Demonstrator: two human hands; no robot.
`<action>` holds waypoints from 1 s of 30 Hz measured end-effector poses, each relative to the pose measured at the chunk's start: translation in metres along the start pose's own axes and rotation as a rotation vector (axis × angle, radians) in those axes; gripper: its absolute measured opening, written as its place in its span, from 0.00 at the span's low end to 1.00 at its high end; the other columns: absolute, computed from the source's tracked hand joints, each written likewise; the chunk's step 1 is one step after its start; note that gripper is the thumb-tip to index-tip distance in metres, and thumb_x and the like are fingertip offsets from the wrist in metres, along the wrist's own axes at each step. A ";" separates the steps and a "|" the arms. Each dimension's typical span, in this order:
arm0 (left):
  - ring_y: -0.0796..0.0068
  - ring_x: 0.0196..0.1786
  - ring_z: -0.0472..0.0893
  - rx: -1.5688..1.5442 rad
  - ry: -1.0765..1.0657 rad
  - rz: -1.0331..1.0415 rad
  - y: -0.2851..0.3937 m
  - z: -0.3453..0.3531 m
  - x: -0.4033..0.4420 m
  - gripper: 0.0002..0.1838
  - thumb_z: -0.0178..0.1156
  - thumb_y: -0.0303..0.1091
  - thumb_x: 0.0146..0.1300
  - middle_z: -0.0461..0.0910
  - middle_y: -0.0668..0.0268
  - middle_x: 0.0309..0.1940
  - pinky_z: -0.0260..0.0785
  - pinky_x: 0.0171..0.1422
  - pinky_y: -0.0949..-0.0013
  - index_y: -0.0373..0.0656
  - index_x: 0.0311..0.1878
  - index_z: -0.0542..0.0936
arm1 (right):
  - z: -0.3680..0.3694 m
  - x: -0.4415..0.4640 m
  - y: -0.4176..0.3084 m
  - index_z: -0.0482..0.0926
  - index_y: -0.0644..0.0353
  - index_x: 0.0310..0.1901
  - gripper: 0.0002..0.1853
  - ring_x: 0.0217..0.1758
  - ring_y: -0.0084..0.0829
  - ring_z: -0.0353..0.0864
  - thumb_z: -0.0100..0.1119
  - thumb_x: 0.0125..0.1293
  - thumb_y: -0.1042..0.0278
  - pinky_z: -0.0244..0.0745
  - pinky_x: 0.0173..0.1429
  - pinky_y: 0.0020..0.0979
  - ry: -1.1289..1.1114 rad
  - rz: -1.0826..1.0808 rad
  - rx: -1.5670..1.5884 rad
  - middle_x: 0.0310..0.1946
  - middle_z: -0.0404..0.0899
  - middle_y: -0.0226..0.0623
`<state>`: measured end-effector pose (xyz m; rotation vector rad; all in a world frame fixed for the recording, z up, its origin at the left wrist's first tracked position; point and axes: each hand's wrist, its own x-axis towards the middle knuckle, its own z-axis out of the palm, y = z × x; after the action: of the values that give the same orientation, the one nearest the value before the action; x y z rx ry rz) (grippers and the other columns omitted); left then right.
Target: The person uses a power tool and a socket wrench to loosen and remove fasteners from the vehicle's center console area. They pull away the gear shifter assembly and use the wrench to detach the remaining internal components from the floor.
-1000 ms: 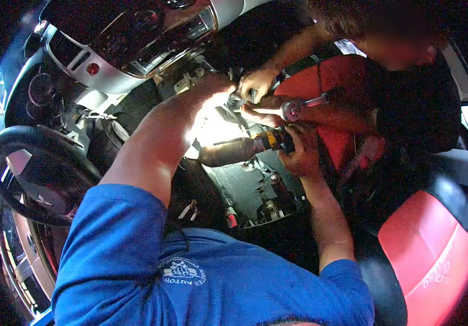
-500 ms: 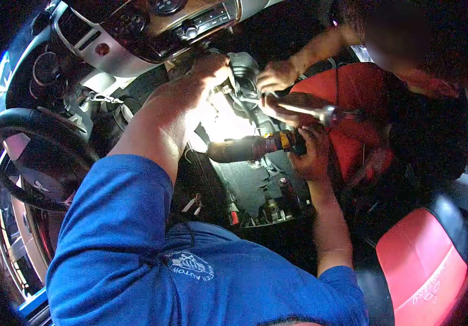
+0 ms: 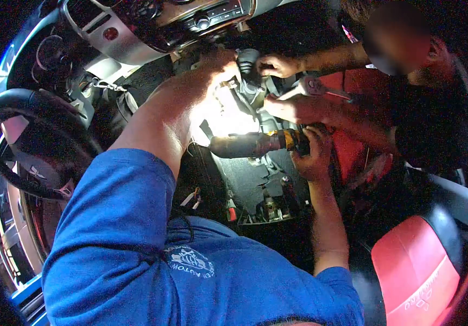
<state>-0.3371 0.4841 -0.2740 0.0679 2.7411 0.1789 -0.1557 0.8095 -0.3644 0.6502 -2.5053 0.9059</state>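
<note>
My right hand (image 3: 313, 155) is closed around the right end of a long dark cylindrical tool with a yellow collar (image 3: 250, 145). The tool lies level across the centre tunnel, below a patch of glaring white light. My left hand (image 3: 222, 64) reaches forward beneath the dashboard, beside a dark ribbed round part (image 3: 248, 62). Its fingertips are hidden, so its grip is unclear. Across from me, a co-worker's one hand (image 3: 278, 66) is beside the ribbed part. The co-worker's other hand (image 3: 294, 110) is below a silver tool with a round head (image 3: 313, 87).
The steering wheel (image 3: 38, 144) is at my left, under the dashboard (image 3: 136, 46). A red seat (image 3: 348, 81) is near the co-worker, and a red-and-black seat back (image 3: 416, 266) is at lower right. Small metal parts (image 3: 269, 204) stand in the tunnel's rear section.
The co-worker's silver tool has moved up and left and turned. The co-worker leans lower. My hands and the dark tool keep nearly the same position, with the view shifted slightly.
</note>
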 end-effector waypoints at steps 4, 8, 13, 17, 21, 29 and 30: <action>0.55 0.55 0.85 -0.074 0.022 0.014 -0.010 0.017 0.009 0.18 0.65 0.44 0.59 0.86 0.57 0.53 0.77 0.64 0.51 0.51 0.52 0.88 | 0.002 0.000 0.004 0.77 0.60 0.58 0.33 0.65 0.54 0.74 0.73 0.51 0.56 0.65 0.72 0.55 0.015 -0.049 -0.005 0.59 0.78 0.47; 0.55 0.53 0.86 -0.019 -0.001 -0.020 -0.011 0.021 0.012 0.17 0.63 0.40 0.61 0.86 0.57 0.52 0.78 0.62 0.50 0.51 0.53 0.87 | -0.001 0.001 0.002 0.77 0.60 0.59 0.33 0.66 0.55 0.73 0.73 0.50 0.56 0.64 0.72 0.56 -0.024 -0.031 0.022 0.59 0.77 0.48; 0.54 0.56 0.85 -0.078 0.060 -0.003 -0.024 0.042 0.030 0.19 0.61 0.37 0.61 0.85 0.57 0.55 0.77 0.64 0.48 0.49 0.56 0.85 | -0.002 0.002 0.002 0.77 0.61 0.58 0.33 0.65 0.53 0.73 0.71 0.52 0.53 0.64 0.72 0.56 -0.021 -0.052 -0.017 0.59 0.77 0.47; 0.53 0.58 0.84 0.023 0.003 -0.050 -0.017 0.033 0.024 0.21 0.59 0.34 0.61 0.84 0.57 0.57 0.76 0.66 0.48 0.49 0.58 0.83 | -0.001 0.002 0.003 0.77 0.59 0.60 0.34 0.65 0.54 0.73 0.73 0.51 0.54 0.65 0.72 0.56 -0.007 -0.059 0.001 0.60 0.77 0.47; 0.52 0.58 0.84 0.003 -0.005 -0.019 -0.015 0.028 0.015 0.21 0.58 0.34 0.61 0.84 0.56 0.57 0.78 0.63 0.49 0.49 0.57 0.83 | 0.000 0.002 0.002 0.77 0.59 0.59 0.34 0.64 0.54 0.75 0.74 0.50 0.55 0.65 0.71 0.55 0.006 -0.053 0.023 0.59 0.78 0.47; 0.55 0.49 0.86 0.028 0.025 0.011 -0.016 0.027 0.008 0.15 0.57 0.35 0.64 0.86 0.51 0.46 0.79 0.53 0.53 0.43 0.50 0.85 | 0.004 -0.001 0.005 0.78 0.60 0.58 0.34 0.65 0.51 0.75 0.74 0.50 0.55 0.66 0.71 0.54 0.002 -0.043 0.005 0.59 0.78 0.48; 0.55 0.48 0.86 -0.016 0.054 0.017 -0.020 0.032 0.010 0.14 0.58 0.36 0.64 0.86 0.52 0.45 0.79 0.52 0.53 0.43 0.49 0.85 | 0.003 0.000 0.004 0.78 0.60 0.58 0.34 0.65 0.51 0.75 0.74 0.50 0.54 0.66 0.71 0.54 0.003 -0.045 -0.001 0.59 0.78 0.48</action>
<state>-0.3345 0.4686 -0.3097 0.0834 2.7933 0.2103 -0.1589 0.8108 -0.3682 0.7020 -2.4774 0.8891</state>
